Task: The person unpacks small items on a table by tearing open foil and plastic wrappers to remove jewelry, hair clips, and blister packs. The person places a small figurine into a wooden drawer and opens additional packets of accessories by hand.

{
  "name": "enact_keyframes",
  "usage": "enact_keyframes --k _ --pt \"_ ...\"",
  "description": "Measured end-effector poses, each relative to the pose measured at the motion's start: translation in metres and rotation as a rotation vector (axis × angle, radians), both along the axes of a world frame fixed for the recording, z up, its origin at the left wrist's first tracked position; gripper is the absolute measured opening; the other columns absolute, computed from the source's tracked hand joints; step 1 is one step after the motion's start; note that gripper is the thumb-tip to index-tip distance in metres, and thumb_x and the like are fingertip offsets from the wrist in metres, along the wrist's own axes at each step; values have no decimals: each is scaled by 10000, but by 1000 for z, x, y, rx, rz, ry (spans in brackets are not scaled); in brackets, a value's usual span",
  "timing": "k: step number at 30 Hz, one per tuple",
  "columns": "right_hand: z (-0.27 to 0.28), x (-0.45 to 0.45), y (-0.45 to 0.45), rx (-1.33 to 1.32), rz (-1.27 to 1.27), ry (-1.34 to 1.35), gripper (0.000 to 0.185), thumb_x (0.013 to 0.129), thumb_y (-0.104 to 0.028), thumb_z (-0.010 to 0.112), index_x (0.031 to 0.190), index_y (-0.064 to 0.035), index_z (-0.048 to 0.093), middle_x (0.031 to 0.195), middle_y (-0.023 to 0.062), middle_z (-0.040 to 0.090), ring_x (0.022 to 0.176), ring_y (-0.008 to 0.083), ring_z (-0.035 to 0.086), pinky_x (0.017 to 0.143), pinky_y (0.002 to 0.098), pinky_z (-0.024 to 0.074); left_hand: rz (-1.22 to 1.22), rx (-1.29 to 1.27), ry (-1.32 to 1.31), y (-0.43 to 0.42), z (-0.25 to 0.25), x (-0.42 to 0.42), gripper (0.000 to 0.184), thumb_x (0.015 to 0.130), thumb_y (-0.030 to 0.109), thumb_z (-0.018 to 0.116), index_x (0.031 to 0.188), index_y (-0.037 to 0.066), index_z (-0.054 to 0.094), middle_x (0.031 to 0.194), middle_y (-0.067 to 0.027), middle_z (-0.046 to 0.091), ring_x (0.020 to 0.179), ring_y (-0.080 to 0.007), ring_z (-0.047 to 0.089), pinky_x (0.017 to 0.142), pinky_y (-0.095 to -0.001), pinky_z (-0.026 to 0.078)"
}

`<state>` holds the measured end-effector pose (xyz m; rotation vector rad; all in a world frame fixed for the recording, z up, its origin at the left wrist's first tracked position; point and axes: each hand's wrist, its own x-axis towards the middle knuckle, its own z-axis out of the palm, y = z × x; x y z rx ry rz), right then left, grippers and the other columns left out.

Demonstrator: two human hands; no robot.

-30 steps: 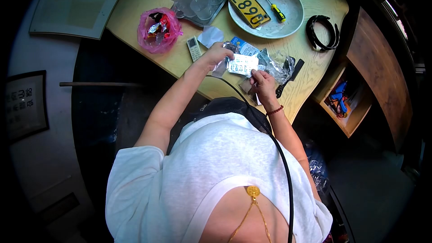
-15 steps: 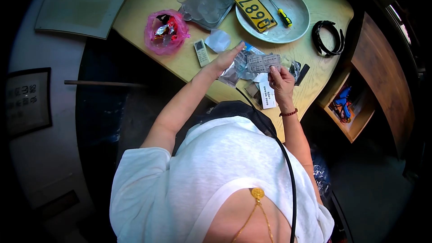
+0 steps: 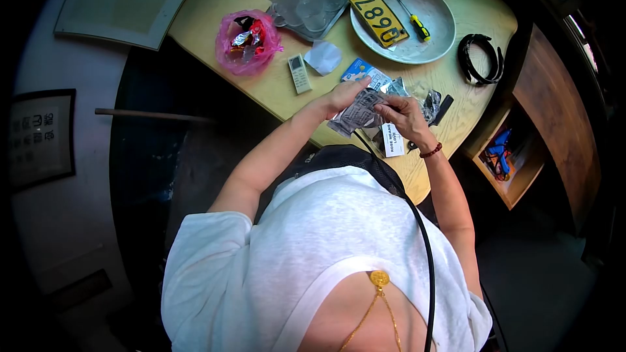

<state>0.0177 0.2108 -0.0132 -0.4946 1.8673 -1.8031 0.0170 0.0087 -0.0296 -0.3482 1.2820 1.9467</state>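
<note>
Over the near edge of the wooden table, my left hand (image 3: 344, 96) is closed on a crinkled silvery packet (image 3: 355, 116). My right hand (image 3: 405, 116) pinches the packet's right side, its fingertips close to those of my left hand. Under and behind the hands lie a blue-and-white packet (image 3: 356, 70), clear crumpled plastic (image 3: 430, 103) and a white card (image 3: 392, 142) with "ROSE MEANS LOVE" printed on it. A black-handled item (image 3: 443, 109) lies to the right of the plastic. My fingers hide part of the silvery packet.
On the table (image 3: 195, 23) are a pink bag (image 3: 228, 42) of wrappers, a remote (image 3: 299, 75), white paper (image 3: 323, 57), a tray of glasses (image 3: 306, 6), a plate (image 3: 427, 26) with a yellow number plate (image 3: 375, 15) and screwdriver (image 3: 420, 27), and a coiled black belt (image 3: 463, 58). An open drawer (image 3: 518, 182) is at right.
My right hand has moved left and down with the silvery blister sheet, bringing it against the packet in my left hand. My left hand has closed more, and the blue-and-white packet shows more.
</note>
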Motion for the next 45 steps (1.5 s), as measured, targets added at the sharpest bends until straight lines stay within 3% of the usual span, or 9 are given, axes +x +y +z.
enact_keyframes --k 3,10,14,21,23,26,34,42,45 --pt "-10 -4 -1 38 70 -9 150 842 -120 583 847 27 615 656 -23 552 592 46 444 529 204 375 110 81 -20 5 9 6 485 929 400 340 1144 -15 471 974 -123 604 826 -173 622 728 -295 525" --pt "4 5 -11 256 -86 503 303 785 -131 627 1045 12 564 661 169 598 566 226 606 525 298 448 111 -140 172 8 0 11 491 934 416 313 1142 5 484 969 -90 596 828 -142 601 722 -263 498" --pt "10 11 -14 274 -1 315 336 787 -101 639 1083 28 545 684 112 591 540 109 521 518 250 431 141 -96 214 16 18 20 488 935 416 313 1115 8 512 952 -81 599 813 -124 589 714 -248 477" --pt "12 19 -11 215 34 448 351 764 -78 660 1077 38 550 687 76 584 580 76 515 528 235 432 109 -196 353 11 9 30 397 932 294 335 1012 -10 578 906 -77 610 810 -127 576 738 -263 455" --pt "17 21 -15 28 70 -4 309 733 -86 676 985 61 575 744 121 616 621 115 551 562 268 448 53 -235 445 9 2 33 390 929 275 337 996 -21 582 893 -82 613 809 -132 571 744 -272 448" --pt "26 9 -19 255 350 112 321 732 -84 670 999 60 566 773 106 621 675 102 537 620 273 450 -108 -445 632 7 2 41 398 933 262 329 987 -59 559 895 -96 610 805 -153 543 749 -301 427" --pt "22 -2 -59 -34 307 -64 145 784 -31 627 918 25 625 803 49 632 736 81 551 680 225 459 -150 -232 405 -47 46 53 507 921 454 327 1051 17 549 846 -32 545 766 -110 538 667 -234 482" --pt "21 -12 -129 36 284 127 161 779 -33 636 928 24 622 738 24 608 703 65 518 639 211 434 -134 -132 355 -139 39 41 461 936 384 341 1084 -1 547 924 -60 578 724 -111 566 651 -225 473" --pt "31 -29 -167 74 199 103 167 779 -37 638 930 29 614 704 2 582 673 65 498 607 209 420 -122 -81 304 -180 53 34 498 922 382 392 1250 9 418 1020 -73 542 826 -122 558 660 -242 478"
